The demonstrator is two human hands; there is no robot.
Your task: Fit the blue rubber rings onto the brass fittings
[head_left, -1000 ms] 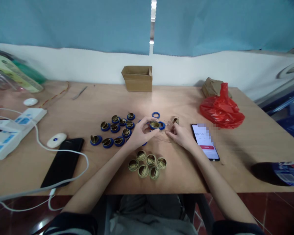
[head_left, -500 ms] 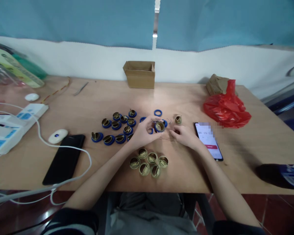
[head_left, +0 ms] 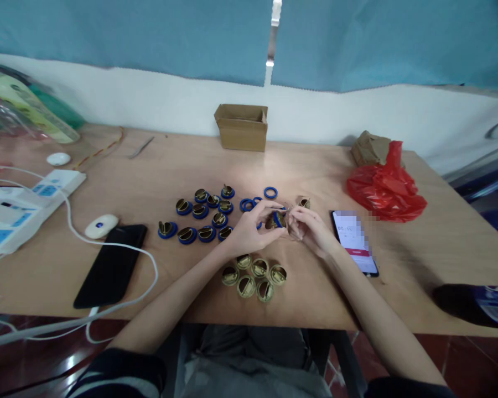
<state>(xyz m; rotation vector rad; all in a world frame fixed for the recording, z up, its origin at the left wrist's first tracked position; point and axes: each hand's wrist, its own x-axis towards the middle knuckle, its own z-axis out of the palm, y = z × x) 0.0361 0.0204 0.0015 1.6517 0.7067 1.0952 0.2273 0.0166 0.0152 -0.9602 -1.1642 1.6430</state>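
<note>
My left hand (head_left: 255,224) is closed around a round brass fitting (head_left: 274,221) with a blue ring on it, tilted so its side shows. Close beside it, my right hand (head_left: 309,226) has its fingertips pinched at the fitting's right side. Thin copper-coloured strands show by those fingertips, but what they grip is too small to make out. Loose blue rings (head_left: 270,192) lie behind the left hand. Just beyond the right hand sits another brass fitting (head_left: 304,203). Nearer my body stand several brass fittings (head_left: 246,286) without blue rings.
Left of my hands are several brass fittings with blue rings (head_left: 186,235). A black phone (head_left: 110,268), white cable and power strip (head_left: 62,185) lie further left. Rightward are a lit phone (head_left: 356,243), a red bag (head_left: 385,190) and a dark bottle (head_left: 468,304). A cardboard box (head_left: 243,135) stands behind.
My right hand has come in to the fitting, its fingertips now pinched beside it. My left hand has turned the fitting from opening-up to sideways. The view has shifted slightly.
</note>
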